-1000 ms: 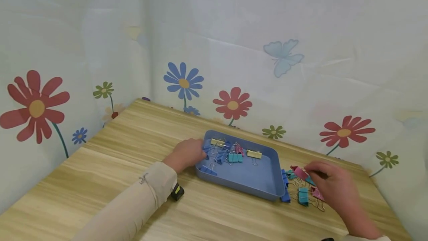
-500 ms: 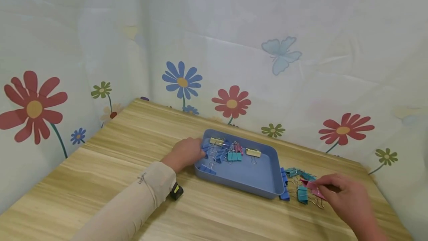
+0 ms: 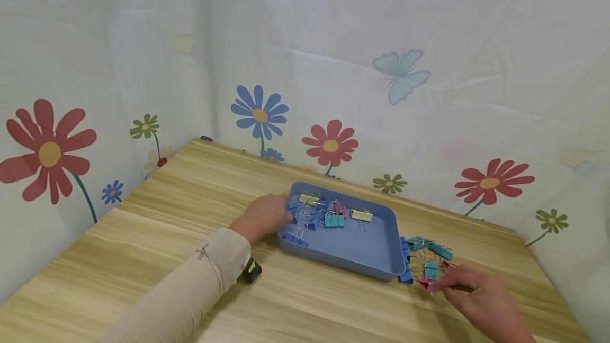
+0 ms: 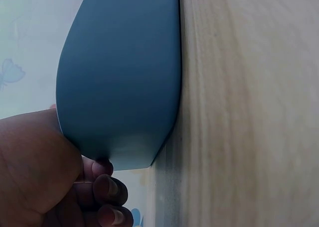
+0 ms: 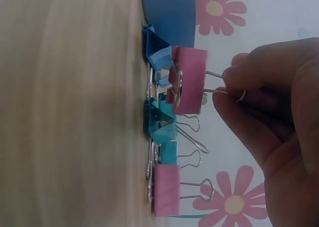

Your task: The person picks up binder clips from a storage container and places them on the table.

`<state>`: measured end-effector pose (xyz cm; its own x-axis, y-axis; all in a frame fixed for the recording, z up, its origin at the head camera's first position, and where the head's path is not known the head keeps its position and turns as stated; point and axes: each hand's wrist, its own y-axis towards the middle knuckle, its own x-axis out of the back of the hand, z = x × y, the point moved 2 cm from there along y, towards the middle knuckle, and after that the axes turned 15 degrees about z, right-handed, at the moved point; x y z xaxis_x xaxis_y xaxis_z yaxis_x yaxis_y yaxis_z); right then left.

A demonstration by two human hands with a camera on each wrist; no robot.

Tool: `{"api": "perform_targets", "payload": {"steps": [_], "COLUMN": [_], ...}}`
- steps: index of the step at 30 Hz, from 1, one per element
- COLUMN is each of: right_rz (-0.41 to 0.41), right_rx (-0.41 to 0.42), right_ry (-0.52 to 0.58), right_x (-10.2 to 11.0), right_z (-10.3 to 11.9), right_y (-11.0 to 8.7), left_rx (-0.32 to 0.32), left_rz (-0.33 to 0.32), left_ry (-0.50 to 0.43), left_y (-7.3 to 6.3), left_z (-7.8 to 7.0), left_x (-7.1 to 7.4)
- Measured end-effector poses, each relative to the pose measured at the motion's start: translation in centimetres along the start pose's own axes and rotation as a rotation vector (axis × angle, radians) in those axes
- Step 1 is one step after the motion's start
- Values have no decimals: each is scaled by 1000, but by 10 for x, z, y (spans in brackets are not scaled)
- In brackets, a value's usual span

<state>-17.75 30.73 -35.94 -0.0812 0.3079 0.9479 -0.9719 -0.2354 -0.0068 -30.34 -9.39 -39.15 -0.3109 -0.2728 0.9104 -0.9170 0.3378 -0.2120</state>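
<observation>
At the left end of a shallow blue tray [image 3: 358, 250], my left hand [image 3: 268, 217] grips the rim. In the left wrist view the fingers curl at the edge of the tray wall [image 4: 119, 77]. My right hand [image 3: 483, 300] pinches a pink binder clip [image 5: 193, 80] by its wire handle, thumb against fingertip, just above the table. Beside the tray's right end lie blue binder clips [image 3: 405, 273], teal binder clips [image 3: 440, 250] and another pink binder clip [image 5: 167, 189]. My right fingers partly cover that second pink clip in the head view.
Inside the tray's left half are several binder clips: blue ones [image 3: 296, 239], a teal one [image 3: 334, 220], a pink one [image 3: 340, 209] and yellow ones [image 3: 361, 215]. A wood-grain table [image 3: 305, 306] meets a flower-printed curtain [image 3: 333, 68] at the back and sides.
My right hand has carried the pink binder clip from the far side of the loose clips to their near side. The left hand and the tray have stayed in place.
</observation>
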Motion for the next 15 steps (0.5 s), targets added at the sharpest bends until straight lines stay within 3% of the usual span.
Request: {"api": "perform_targets", "payload": {"steps": [4, 12, 15], "right_rz": [94, 165, 131], "right_rx": [-64, -38, 9], "right_ry": [-8, -71, -101], "right_x": [-5, -14, -16], "right_z": [-1, 1, 1], "right_y": [-1, 1, 1], "left_rx": [-1, -2, -6], "left_rz": [0, -4, -7], "left_ry": [-2, 11, 9], "left_y": [1, 2, 2], "left_z": [0, 1, 2], "left_x": [0, -1, -1]}}
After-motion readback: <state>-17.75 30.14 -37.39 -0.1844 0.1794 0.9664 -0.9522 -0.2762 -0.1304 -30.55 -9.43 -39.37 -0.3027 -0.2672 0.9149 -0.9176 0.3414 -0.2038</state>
